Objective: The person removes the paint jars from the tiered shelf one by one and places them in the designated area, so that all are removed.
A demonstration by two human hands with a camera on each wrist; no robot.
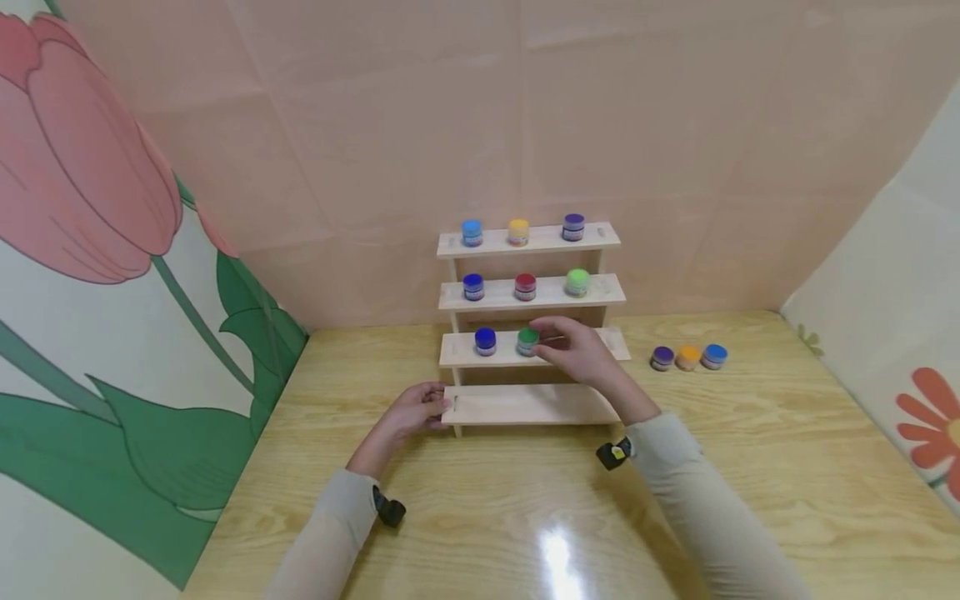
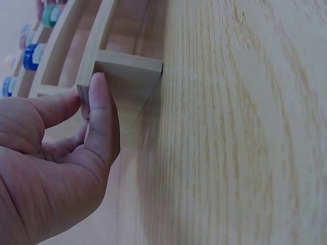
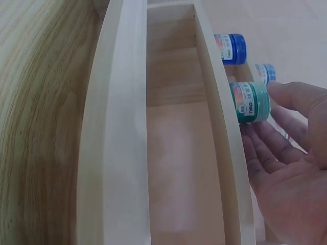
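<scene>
A tiered wooden display stand stands on the table. My left hand pinches the left end of its lowest shelf; in the left wrist view the thumb and fingers lie on either side of the board's end. On the shelf above sits a green paint jar, upright, right of a dark blue jar. My right hand holds the green jar from its right side, with the thumb at the lid in the right wrist view and the other fingers curled near the jar's side.
The second shelf bears blue, red and light green jars. Light blue, yellow and purple jars stand on the top one. Right of the stand, a purple jar, an orange jar and a blue jar sit on the table.
</scene>
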